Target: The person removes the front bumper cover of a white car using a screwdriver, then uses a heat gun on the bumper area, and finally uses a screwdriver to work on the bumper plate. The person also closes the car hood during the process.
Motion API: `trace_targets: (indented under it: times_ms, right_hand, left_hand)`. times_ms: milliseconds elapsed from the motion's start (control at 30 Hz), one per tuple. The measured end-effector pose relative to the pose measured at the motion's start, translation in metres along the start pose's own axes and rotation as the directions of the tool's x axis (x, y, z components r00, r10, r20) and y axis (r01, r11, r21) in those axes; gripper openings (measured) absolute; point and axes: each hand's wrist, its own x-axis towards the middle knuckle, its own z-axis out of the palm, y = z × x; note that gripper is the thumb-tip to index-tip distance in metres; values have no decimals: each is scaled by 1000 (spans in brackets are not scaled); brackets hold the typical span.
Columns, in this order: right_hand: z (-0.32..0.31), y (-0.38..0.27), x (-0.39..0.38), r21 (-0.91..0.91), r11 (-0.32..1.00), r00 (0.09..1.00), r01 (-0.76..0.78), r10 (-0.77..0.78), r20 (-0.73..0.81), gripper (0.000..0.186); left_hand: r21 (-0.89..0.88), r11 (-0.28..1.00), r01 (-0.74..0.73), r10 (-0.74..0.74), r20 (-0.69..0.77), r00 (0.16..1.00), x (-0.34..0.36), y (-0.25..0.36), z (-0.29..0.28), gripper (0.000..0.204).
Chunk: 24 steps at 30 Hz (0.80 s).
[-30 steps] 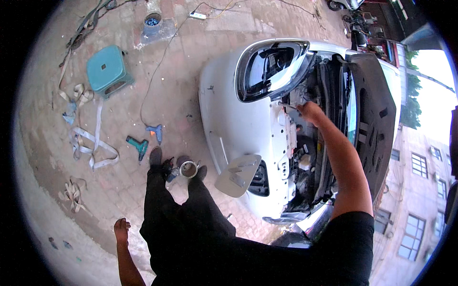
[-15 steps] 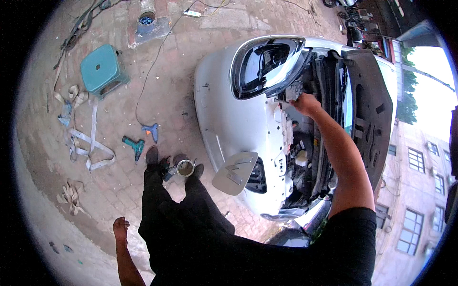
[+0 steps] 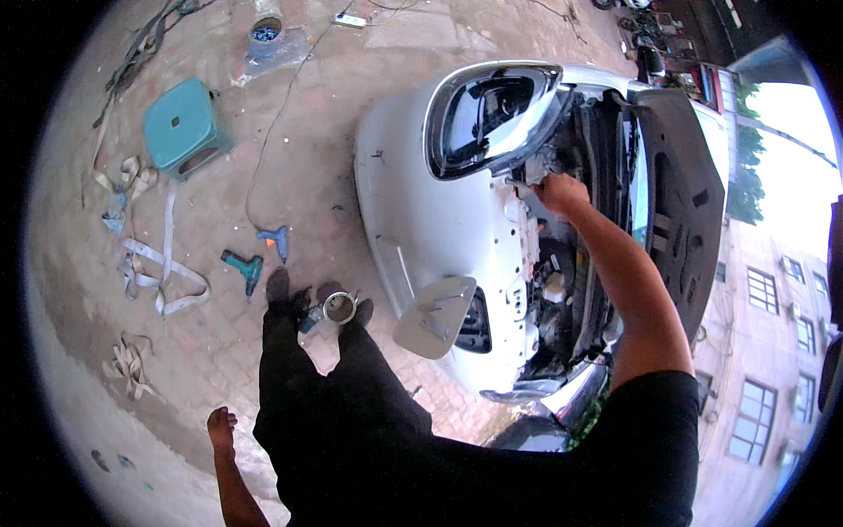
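Note:
My right hand [image 3: 562,193] reaches into the engine bay of a silver car [image 3: 395,176], just behind its headlight [image 3: 492,123]. Its fingers are closed on a short grey rod-like piece [image 3: 522,185] by the front panel; what kind of piece it is I cannot make out. The raised bonnet [image 3: 680,202] stands beyond my forearm. My left hand [image 3: 222,428] hangs low at my side, away from the car, fingers loosely bent and nothing visible in them.
A silver panel with slots [image 3: 436,318] sticks out from the bumper. By my feet are a small pot [image 3: 339,307], a green cordless drill [image 3: 243,270] and a blue glue gun [image 3: 276,241] with its cord. A teal stool [image 3: 182,123] and pale straps [image 3: 186,294] lie farther left.
My view has shifted slightly. My right hand stays at the same spot behind the headlight, its wrist turned a little. My left hand still hangs at my side.

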Motion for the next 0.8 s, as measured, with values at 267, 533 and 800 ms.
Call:
trace_targets:
  times_ms: [267, 533, 800]
  right_hand:
    - [-16, 24, -35, -74, 997, 986, 19, -31, -162, 37]
    - [205, -1, -325, 834, 551, 987, 9, -138, 81, 49]
    - [391, -165, -606, 641, -584, 784, -499, 12, 621, 27]
  left_hand:
    - [131, 985, -108, 102, 46, 994, 14, 45, 4, 28]
    - [278, 914, -294, 221, 265, 938, 76, 128, 43, 21]
    - [320, 503, -803, 381, 752, 538, -95, 279, 300, 43]
